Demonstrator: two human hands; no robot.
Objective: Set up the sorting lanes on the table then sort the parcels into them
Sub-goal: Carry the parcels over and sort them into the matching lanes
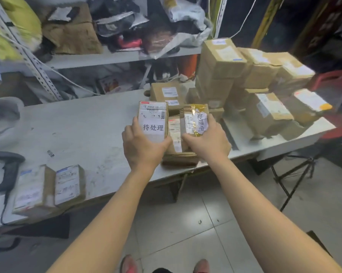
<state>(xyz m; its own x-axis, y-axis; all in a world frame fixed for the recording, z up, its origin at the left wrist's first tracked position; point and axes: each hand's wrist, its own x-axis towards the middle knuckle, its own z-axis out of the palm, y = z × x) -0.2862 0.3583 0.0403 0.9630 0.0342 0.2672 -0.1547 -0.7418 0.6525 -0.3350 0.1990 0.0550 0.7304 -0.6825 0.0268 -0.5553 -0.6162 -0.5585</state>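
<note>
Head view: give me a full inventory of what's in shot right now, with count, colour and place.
table: one, white-grey, across the frame
待处理 box: one, brown with white sign, table's near edge, centre
处理中 parcel: one, brown with gold tape, right beside it
stacked boxes: many, count unclear, brown, table's right end
small boxes: two, brown with white labels, near-left table edge
scanner: one, black, left of those
shelf: one, white, behind table, loaded with bags
tripod: one, black, floor at right
left hand: grips the 待处理 box
right hand: grips the 处理中 parcel
</note>
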